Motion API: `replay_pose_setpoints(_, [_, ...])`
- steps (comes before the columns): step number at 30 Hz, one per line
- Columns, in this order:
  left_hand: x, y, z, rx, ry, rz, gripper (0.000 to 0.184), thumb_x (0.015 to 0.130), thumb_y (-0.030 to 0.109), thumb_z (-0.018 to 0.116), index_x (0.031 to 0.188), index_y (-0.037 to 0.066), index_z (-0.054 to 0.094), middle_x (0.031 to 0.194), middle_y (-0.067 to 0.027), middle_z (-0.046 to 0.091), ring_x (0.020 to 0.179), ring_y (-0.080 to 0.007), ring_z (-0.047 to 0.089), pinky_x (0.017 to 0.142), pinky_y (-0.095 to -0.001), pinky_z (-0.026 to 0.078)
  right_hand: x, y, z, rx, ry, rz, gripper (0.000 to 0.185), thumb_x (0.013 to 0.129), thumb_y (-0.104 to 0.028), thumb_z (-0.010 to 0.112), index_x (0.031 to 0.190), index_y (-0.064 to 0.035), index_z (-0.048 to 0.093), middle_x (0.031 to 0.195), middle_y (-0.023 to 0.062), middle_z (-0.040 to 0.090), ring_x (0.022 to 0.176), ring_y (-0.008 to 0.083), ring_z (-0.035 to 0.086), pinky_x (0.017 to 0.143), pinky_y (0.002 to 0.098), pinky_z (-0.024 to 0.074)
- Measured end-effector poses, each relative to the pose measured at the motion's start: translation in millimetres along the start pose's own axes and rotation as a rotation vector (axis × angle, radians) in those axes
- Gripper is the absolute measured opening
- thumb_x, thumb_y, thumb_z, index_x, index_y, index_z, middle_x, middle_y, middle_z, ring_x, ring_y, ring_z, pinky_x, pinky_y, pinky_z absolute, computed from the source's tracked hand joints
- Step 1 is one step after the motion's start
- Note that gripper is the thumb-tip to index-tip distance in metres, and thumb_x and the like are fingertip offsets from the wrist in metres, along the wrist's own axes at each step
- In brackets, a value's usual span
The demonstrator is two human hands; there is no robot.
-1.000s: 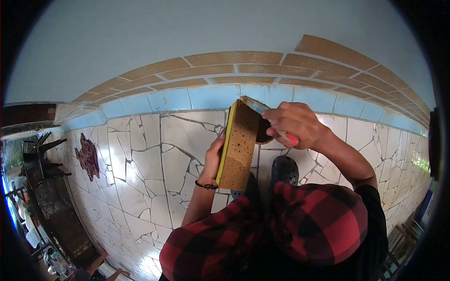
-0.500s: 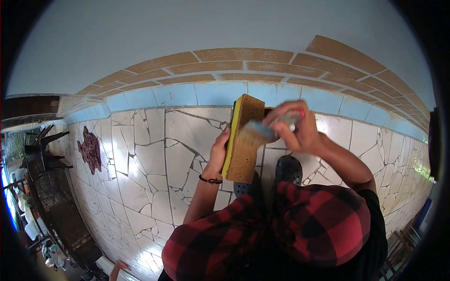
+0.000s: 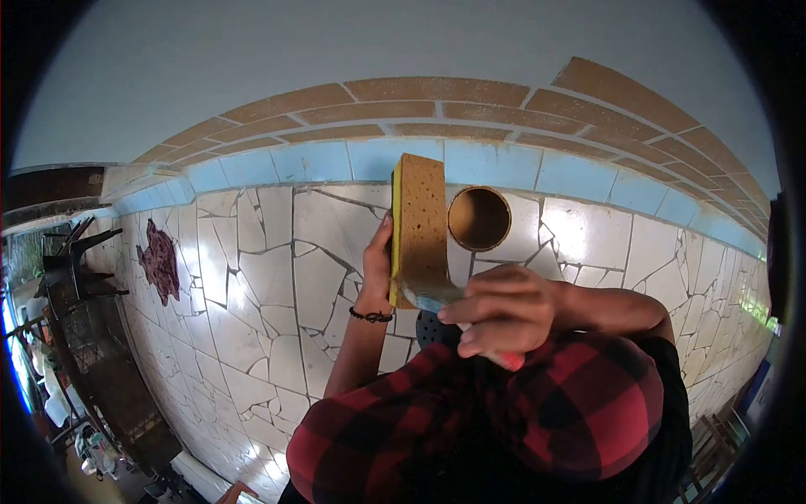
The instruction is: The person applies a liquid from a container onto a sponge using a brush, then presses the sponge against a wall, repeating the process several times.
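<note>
My left hand [image 3: 377, 262] holds a tan sponge block [image 3: 422, 220] with a yellow edge by its left side, its pitted face turned up. In my right hand [image 3: 504, 312] is a paintbrush [image 3: 426, 296], its bristles on the lower end of the block, where the surface looks darker and wet. A round can [image 3: 479, 218] of brown paint stands on the floor just right of the block.
Blue tiles [image 3: 315, 161] and tan painted bricks [image 3: 437, 90] run along the wall ahead. A crumpled maroon cloth [image 3: 159, 262] lies on the stone-patterned floor [image 3: 260, 336] at left, near a dark chair [image 3: 84, 260]. My knees [image 3: 588, 403] are close below my hands.
The brush has moved from over the can down to the lower end of the block. The block has shifted slightly left and up, and the can now shows fully.
</note>
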State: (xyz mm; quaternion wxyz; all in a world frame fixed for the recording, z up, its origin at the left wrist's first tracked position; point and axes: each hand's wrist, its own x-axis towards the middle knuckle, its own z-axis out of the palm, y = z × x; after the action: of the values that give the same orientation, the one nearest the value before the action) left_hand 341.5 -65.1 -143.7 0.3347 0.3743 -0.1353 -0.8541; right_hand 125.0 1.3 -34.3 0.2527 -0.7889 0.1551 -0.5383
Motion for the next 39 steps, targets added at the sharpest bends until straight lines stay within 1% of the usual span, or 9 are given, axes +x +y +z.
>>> replay_pose_setpoints(2, [-3,0,-5,0.016,0.014,0.013,0.047,0.105,0.034,0.038,0.141,0.006,0.046,0.127,-0.0110,0.058,0.114,-0.0217,0.059,0.096,-0.0360,0.049,-3,1,5,0.352,0.163,0.181,0.027,0.091,-0.012,0.069,0.111,-0.0023,0.053,0.098,0.0152,0.068,0.081,0.0253,0.066,0.080,0.0399,0.0554])
replay_pose_setpoints(7, [-10,0,8,0.078,0.024,0.062,0.049,0.105,0.034,0.037,0.143,0.004,0.043,0.131,-0.0102,0.057,0.117,-0.0203,0.058,0.099,-0.0341,0.048,-5,44,-28,0.090,0.253,0.569,0.029,0.095,-0.009,0.061,0.115,0.0000,0.043,0.093,0.0137,0.067,0.085,0.0197,0.066,0.076,0.0331,0.0531])
replay_pose_setpoints(10, [-12,-3,9,0.138,0.137,0.002,0.050,0.105,0.034,0.038,0.146,0.004,0.042,0.132,-0.0089,0.057,0.116,-0.0174,0.058,0.098,-0.0314,0.048,-2,62,-40,-0.007,0.422,0.522,0.024,0.094,-0.010,0.063,0.110,-0.0006,0.049,0.093,0.0151,0.067,0.085,0.0211,0.067,0.077,0.0333,0.0530])
replay_pose_setpoints(15, [-10,-2,5,0.061,0.063,0.020,0.048,0.105,0.033,0.039,0.143,0.005,0.046,0.129,-0.0084,0.059,0.114,-0.0177,0.059,0.096,-0.0313,0.049,-3,43,-40,-0.134,-0.023,0.206,0.022,0.081,-0.005,0.071,0.101,-0.0052,0.061,0.101,0.0154,0.068,0.083,0.0314,0.068,0.066,0.0373,0.0567])
replay_pose_setpoints(18, [-5,-3,0,0.004,0.086,0.012,0.048,0.105,0.033,0.038,0.144,0.006,0.045,0.127,-0.0083,0.059,0.113,-0.0185,0.059,0.095,-0.0322,0.049,2,8,-5,-0.154,-0.040,-0.136,0.020,0.086,-0.012,0.069,0.104,-0.0083,0.062,0.098,0.0146,0.064,0.078,0.0254,0.067,0.058,0.0338,0.0581])
replay_pose_setpoints(21, [-1,-4,-7,0.023,0.100,0.019,0.048,0.105,0.033,0.038,0.144,0.006,0.044,0.126,-0.0085,0.059,0.112,-0.0196,0.059,0.095,-0.0337,0.049,3,4,2,0.297,0.061,0.056,0.017,0.091,-0.009,0.067,0.106,-0.0056,0.060,0.093,0.0152,0.065,0.076,0.0226,0.066,0.059,0.0336,0.0564])
replay_pose_setpoints(25, [-7,-3,5,0.027,0.040,0.017,0.047,0.106,0.033,0.038,0.143,0.006,0.044,0.128,-0.0086,0.058,0.113,-0.0186,0.059,0.095,-0.0337,0.049,-3,31,-16,0.253,0.290,0.643,0.027,0.096,-0.012,0.059,0.114,-0.0012,0.042,0.090,0.0114,0.065,0.080,0.0149,0.064,0.072,0.0303,0.0514])
replay_pose_setpoints(35, [-28,9,11,0.238,0.024,-0.050,0.055,0.106,0.031,0.033,0.153,0.004,0.032,0.143,-0.0119,0.051,0.123,-0.0208,0.056,0.101,-0.0334,0.047,-1,77,-71,-0.377,0.224,0.298,0.023,0.100,-0.014,0.056,0.116,-0.0032,0.043,0.094,0.0145,0.066,0.086,0.0181,0.066,0.075,0.0329,0.0536])
replay_pose_setpoints(39, [-31,10,14,0.331,0.047,-0.074,0.056,0.105,0.032,0.034,0.153,0.003,0.031,0.145,-0.0128,0.048,0.126,-0.0209,0.054,0.103,-0.0336,0.045,3,67,-64,-0.076,0.489,0.491,0.023,0.102,-0.016,0.054,0.118,-0.0072,0.041,0.093,0.0113,0.066,0.076,0.0113,0.061,0.064,0.0264,0.0507])
